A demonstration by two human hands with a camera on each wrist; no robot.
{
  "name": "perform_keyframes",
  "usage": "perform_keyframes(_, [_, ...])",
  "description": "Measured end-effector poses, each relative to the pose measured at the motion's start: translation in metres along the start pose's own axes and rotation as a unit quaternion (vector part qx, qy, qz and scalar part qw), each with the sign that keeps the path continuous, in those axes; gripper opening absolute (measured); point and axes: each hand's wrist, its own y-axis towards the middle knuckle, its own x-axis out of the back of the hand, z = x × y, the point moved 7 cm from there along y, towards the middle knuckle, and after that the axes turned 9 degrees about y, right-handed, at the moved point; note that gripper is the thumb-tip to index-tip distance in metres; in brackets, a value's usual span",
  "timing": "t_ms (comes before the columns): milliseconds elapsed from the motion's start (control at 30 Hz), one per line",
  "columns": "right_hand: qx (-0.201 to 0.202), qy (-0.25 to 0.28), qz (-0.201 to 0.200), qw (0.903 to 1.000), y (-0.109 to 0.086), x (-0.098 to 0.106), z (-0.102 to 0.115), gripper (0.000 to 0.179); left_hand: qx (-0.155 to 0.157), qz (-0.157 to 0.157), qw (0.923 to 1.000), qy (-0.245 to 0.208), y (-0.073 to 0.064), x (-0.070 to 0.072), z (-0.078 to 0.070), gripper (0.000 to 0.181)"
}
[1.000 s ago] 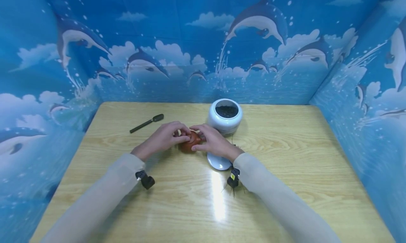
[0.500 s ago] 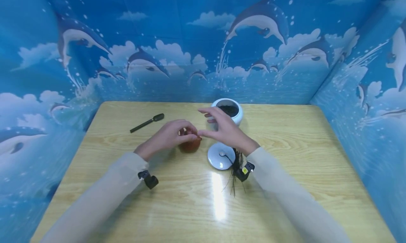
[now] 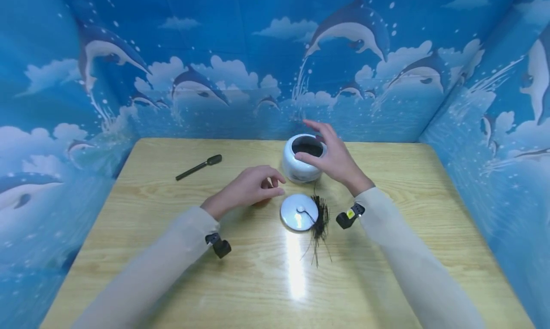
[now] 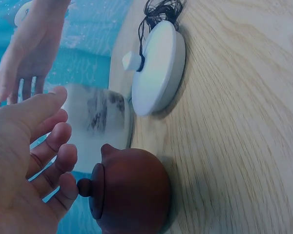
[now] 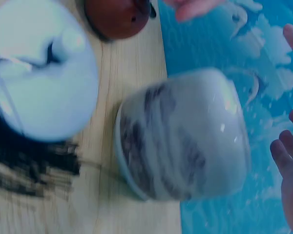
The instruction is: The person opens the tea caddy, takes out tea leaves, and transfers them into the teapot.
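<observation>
My left hand is over a small reddish-brown clay teapot, fingers loosely bent and holding nothing. The teapot's lid is on, and its knob shows right by the little finger in the left wrist view. From the head, that hand hides most of the pot. At the right side of a white lidded-type jar, my right hand hovers with thumb and fingers spread wide. Dark loose stuff shows inside the jar's mouth. Its round white lid, with a knob and dark cord, lies in front of it.
A black tassel spreads on the table beside the lid. At the back left lies a dark scoop with a slim handle. A dolphin-print curtain rises behind the wooden table.
My right hand has left the teapot and travelled right and back to the jar, uncovering the white lid and tassel. The left hand has let go of the teapot and shifted slightly right.
</observation>
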Motion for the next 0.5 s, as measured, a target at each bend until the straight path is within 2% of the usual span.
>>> perform_keyframes(233, [-0.032,-0.001,-0.025,0.9992,-0.001,0.016,-0.029,0.09,-0.017,-0.006,0.9996,0.02,0.004,-0.005,-0.013,0.035])
perform_keyframes(500, [-0.071,0.014,-0.021,0.9971,-0.005,0.018,-0.057,0.096,-0.045,0.017,0.998,0.04,0.011,-0.019,-0.039,0.034])
